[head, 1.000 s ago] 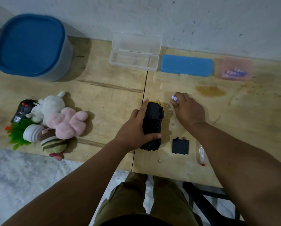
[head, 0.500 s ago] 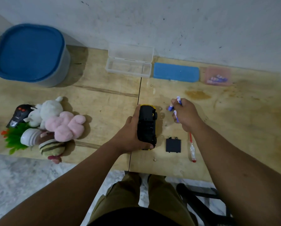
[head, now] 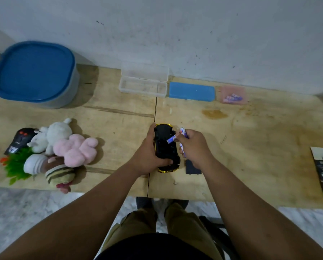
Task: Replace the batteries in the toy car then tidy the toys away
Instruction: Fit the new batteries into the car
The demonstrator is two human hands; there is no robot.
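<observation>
Nearby, soft toys (head: 63, 152) crowd your left. Toy car (head: 165, 147), underside up, lies lengthwise toward the wall; left hand (head: 147, 158) clasps it, right hand (head: 194, 147) pinches batteries (head: 172, 138).

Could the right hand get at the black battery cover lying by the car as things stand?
Probably not straight away. The right hand grips several batteries over the upturned toy car, so its fingers are full. The battery cover lies just beneath its wrist on the table, nothing on top.
</observation>
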